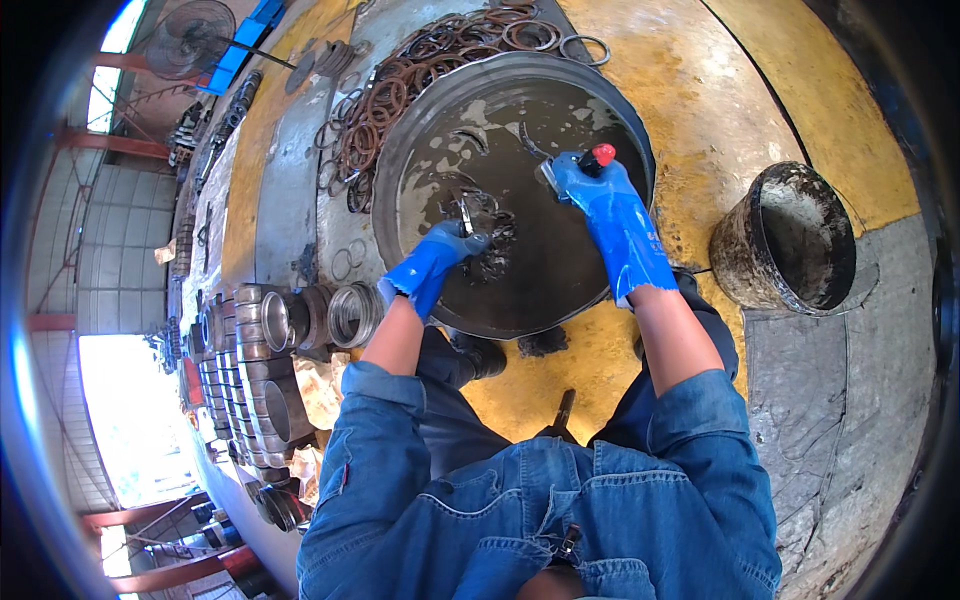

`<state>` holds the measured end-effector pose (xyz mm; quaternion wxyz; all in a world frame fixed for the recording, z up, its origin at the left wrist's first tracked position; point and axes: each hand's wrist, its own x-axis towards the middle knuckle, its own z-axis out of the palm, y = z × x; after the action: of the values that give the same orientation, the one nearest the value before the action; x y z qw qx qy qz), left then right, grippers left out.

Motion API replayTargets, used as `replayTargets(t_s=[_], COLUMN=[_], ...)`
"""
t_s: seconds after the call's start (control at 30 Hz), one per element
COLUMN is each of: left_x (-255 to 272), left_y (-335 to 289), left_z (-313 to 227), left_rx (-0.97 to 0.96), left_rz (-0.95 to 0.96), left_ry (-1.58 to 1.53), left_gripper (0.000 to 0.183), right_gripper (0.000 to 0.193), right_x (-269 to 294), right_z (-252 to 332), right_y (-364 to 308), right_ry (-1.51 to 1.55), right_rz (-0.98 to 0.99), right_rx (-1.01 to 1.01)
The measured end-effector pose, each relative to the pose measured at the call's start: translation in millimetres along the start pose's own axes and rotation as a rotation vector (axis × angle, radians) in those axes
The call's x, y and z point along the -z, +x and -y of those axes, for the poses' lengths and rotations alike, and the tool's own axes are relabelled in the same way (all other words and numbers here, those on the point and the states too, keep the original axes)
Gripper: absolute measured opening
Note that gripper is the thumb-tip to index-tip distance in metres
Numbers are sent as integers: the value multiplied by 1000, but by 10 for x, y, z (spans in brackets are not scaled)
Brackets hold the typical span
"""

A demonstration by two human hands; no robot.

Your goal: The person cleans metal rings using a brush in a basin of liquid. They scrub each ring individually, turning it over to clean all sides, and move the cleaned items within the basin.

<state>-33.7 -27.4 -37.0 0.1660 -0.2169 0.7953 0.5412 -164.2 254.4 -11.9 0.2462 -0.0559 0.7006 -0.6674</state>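
Observation:
A wide dark round tub [385, 190] of murky grey-brown liquid stands before me. Over its left part my left hand [437, 262], in a blue rubber glove, is closed on a wet metal ring [466, 212]; the ring's far side blurs into the splashed surface. My right hand [598, 195], gloved the same way, is wrapped round a tool with a red-and-black handle [602, 155]. A flat pale end of that tool shows on the left of the fist, above the liquid and apart from the ring. Curved ring edges [530, 140] break the surface near the far side.
Many rusty rings [385, 100] lie heaped against the tub's far left rim. A grimy bucket [735, 250] stands on the right. Stacked metal cylinders [250, 370] and coiled shiny rings [355, 315] are at the left. A fan [192, 40] stands at the far left.

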Motion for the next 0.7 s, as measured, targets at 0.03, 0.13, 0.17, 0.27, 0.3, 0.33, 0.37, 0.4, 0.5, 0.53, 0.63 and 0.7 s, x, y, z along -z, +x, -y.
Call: replayTargets(t_s=[0.03, 0.13, 0.17, 0.27, 0.3, 0.33, 0.37, 0.4, 0.5, 0.53, 0.63, 0.7], left_x=[83, 134, 176, 204, 199, 195, 176, 176, 223, 228, 183, 52], left_y=[-64, -245, -320, -458, -464, -489, -570, -597, -641, -627, -574, -487], left_z=[-95, -347, -320, -277, -281, -258, -274, -264, -252, -217, -29, 9], left_rx=[69, 62, 22, -114, -160, -200, -161, -116, -50, -64, -105, -145], left_rz=[-29, -63, -97, -185, -212, -243, -231, -200, -120, -100, -38, 11], left_ry=[25, 134, 97, -42, -105, -171, -211, -215, -196, -173, -148, -203], left_gripper=[29, 24, 23, 22, 23, 24, 29, 29, 29, 30, 30, 30], right_gripper=[23, 23, 24, 27, 27, 28, 24, 22, 22, 23, 30, 32], right_x=[-78, -279, -387, -479, -471, -483, -483, -498, -572, -634, -932, -1015], right_z=[-69, -285, -297, -337, -357, -360, -274, -194, 67, 118, 69, -125], right_y=[58, 100, 19, 0, 15, 1, -86, -188, -450, -477, -591, -501], right_ry=[8, 126, 127, 31, 11, -11, 2, 184, 485, 422, 265, 93], right_rz=[-1, -54, -28, -14, -21, -22, 14, 70, 229, 282, 400, 290], right_rx=[-3, 31, -2, -59, -76, -97, -149, -57, 191, 239, 292, 386])
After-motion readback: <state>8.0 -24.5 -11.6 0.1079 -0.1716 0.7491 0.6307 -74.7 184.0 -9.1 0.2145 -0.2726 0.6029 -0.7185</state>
